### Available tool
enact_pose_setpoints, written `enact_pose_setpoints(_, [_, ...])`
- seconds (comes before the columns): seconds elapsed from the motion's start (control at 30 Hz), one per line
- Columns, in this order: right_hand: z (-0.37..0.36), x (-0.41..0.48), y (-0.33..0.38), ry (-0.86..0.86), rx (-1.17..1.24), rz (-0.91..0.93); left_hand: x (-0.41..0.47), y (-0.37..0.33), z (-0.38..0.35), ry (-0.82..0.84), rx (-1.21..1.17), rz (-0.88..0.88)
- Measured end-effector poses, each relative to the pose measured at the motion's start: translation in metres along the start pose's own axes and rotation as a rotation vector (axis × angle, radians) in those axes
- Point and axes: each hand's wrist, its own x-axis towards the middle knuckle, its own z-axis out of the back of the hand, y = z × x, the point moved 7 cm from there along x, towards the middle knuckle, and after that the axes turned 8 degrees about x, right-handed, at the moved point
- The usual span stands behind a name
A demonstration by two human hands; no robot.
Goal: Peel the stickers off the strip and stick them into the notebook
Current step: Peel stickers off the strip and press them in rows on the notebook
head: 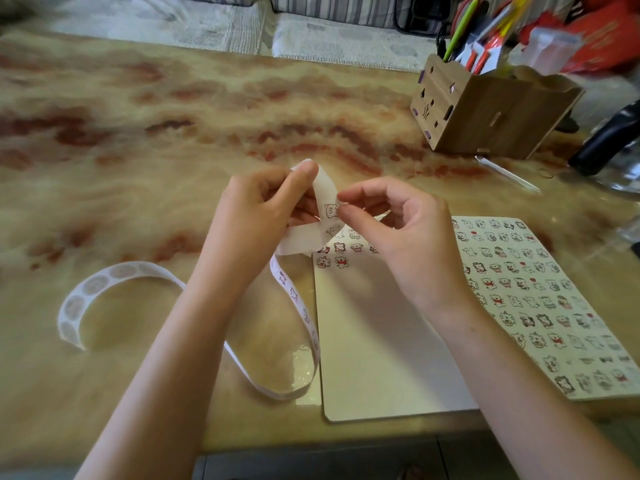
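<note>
Marbled table [138, 133] carries everything. Notebook [374, 341] is laid open at the right-front edge: the left page has a few stickers along the top, the right page is covered in them. Wooden pen box [485, 112] is set at the far right. Strip [294, 296] is looped over the table left of the notebook, its upper end raised and gripped in the left hand [256, 216]. The strip edge is pinched by right hand [398, 230] thumb and forefinger, just beside a bear sticker [331, 210].

Premises: a home living room. Evidence: glossy marble-patterned table [138, 140] set against striped sofa cushions [332, 8] (light throws over them); wooden desk organiser [491, 112] holding pens.
</note>
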Motion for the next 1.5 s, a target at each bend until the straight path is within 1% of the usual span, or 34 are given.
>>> enact_pose_setpoints(0.1, [0.0020, 0.0011, -0.0014, -0.015, -0.013, 0.012, -0.0013, -0.0014, -0.0039, 0.053, 0.029, -0.009])
enact_pose_setpoints(0.23, [0.0030, 0.0019, -0.0027, -0.018, -0.032, 0.028, -0.0017, -0.0014, -0.0047, 0.080, 0.030, -0.013])
enact_pose_setpoints(0.37, [0.0025, 0.0020, -0.0019, -0.016, -0.081, 0.057, -0.0016, -0.0016, -0.0049, 0.072, 0.033, -0.015])
enact_pose_setpoints(0.9, [0.0048, 0.0032, -0.0052, -0.015, -0.077, 0.049, -0.0014, -0.0019, -0.0089, 0.078, 0.042, -0.030])
enact_pose_setpoints(1.5, [0.0038, 0.0002, 0.0010, -0.041, -0.153, 0.146, -0.0027, 0.0000, -0.0077, 0.036, 0.047, 0.017])
